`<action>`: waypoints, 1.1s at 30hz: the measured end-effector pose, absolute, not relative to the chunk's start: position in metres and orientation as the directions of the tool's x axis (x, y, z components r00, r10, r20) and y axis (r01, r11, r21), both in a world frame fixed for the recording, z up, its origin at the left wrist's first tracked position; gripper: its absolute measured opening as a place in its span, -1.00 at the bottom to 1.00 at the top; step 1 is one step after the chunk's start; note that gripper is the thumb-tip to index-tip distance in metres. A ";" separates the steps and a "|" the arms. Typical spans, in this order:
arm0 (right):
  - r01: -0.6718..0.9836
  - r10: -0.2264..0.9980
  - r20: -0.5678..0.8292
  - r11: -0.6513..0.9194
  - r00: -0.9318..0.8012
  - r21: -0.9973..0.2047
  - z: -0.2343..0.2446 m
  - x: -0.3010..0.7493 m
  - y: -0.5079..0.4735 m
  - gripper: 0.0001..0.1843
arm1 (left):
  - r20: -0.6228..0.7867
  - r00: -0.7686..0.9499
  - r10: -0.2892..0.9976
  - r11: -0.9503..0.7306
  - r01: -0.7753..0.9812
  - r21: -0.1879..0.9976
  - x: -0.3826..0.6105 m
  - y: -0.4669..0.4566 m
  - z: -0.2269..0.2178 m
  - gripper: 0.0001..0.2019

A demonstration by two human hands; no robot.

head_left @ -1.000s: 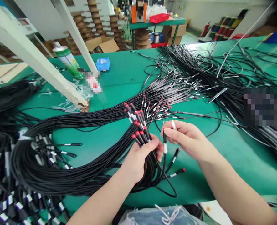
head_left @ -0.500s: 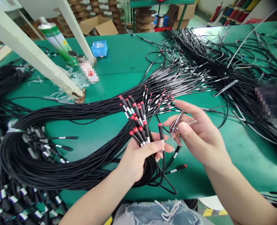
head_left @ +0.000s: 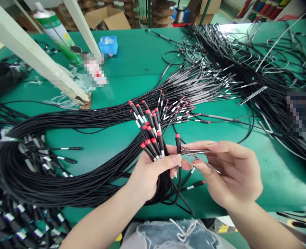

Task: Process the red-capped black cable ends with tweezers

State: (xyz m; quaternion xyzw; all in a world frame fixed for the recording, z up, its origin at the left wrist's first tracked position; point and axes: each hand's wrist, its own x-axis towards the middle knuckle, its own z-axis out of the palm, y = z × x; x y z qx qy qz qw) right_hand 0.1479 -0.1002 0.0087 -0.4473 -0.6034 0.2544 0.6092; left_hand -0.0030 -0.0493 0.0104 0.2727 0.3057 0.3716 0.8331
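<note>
My left hand [head_left: 155,169] is closed round a bunch of black cables [head_left: 150,131] whose ends carry red caps and white labels. Between its thumb and fingers one cable end [head_left: 178,141] stands upright, apart from the others. My right hand [head_left: 233,169] grips a small metal nail clipper [head_left: 199,152] between thumb and fingers. The clipper's jaws are at the side of that upright cable end, just below its black connector; whether they touch it I cannot tell. Below my hands, another red-capped cable end [head_left: 196,185] lies on the green table.
A long bundle of black cables [head_left: 72,190] curves across the green table [head_left: 132,58]. More loose cables [head_left: 246,62] heap up at the right. At the back left stand a white post [head_left: 38,58], a spray can [head_left: 56,34] and a blue box [head_left: 108,45].
My right hand has moved left and down, turning the nail clipper level and bringing its jaws to the upright cable end. My left hand keeps its hold on the cables.
</note>
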 end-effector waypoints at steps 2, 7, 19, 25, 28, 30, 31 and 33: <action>0.239 0.849 0.509 0.469 0.144 -0.850 0.008 0.148 -0.101 -0.63 | -0.296 0.544 0.785 0.564 -0.431 0.704 -0.004 -0.050 0.010 -0.86; 0.184 0.881 0.446 0.418 0.155 -0.890 0.006 0.147 -0.103 -0.55 | -0.286 0.555 0.781 0.565 -0.432 0.703 -0.004 -0.051 0.008 -0.88; 0.238 0.884 0.451 0.415 0.124 -0.878 -0.001 0.150 -0.107 -0.54 | -0.316 0.551 0.773 0.590 -0.440 0.677 -0.003 -0.051 0.007 -0.90; 0.194 0.816 0.527 0.491 0.239 -0.849 0.000 0.145 -0.100 -0.60 | -0.355 0.567 0.743 0.638 -0.440 0.632 -0.003 -0.051 0.008 -0.80; 0.203 0.774 0.603 0.570 0.190 -0.796 -0.001 0.144 -0.098 -0.54 | -0.365 0.562 0.742 0.639 -0.429 0.639 -0.003 -0.051 0.008 -0.77; 0.207 0.767 0.621 0.589 0.159 -0.781 -0.002 0.143 -0.097 -0.49 | -0.368 0.556 0.745 0.635 -0.424 0.646 -0.003 -0.052 0.008 -0.78; 0.205 0.771 0.620 0.589 0.148 -0.782 -0.002 0.143 -0.097 -0.46 | -0.368 0.551 0.749 0.632 -0.428 0.646 -0.003 -0.052 0.008 -0.79; 0.195 0.781 0.610 0.583 0.130 -0.789 -0.001 0.143 -0.098 -0.41 | -0.365 0.543 0.756 0.627 -0.442 0.641 -0.003 -0.052 0.007 -0.81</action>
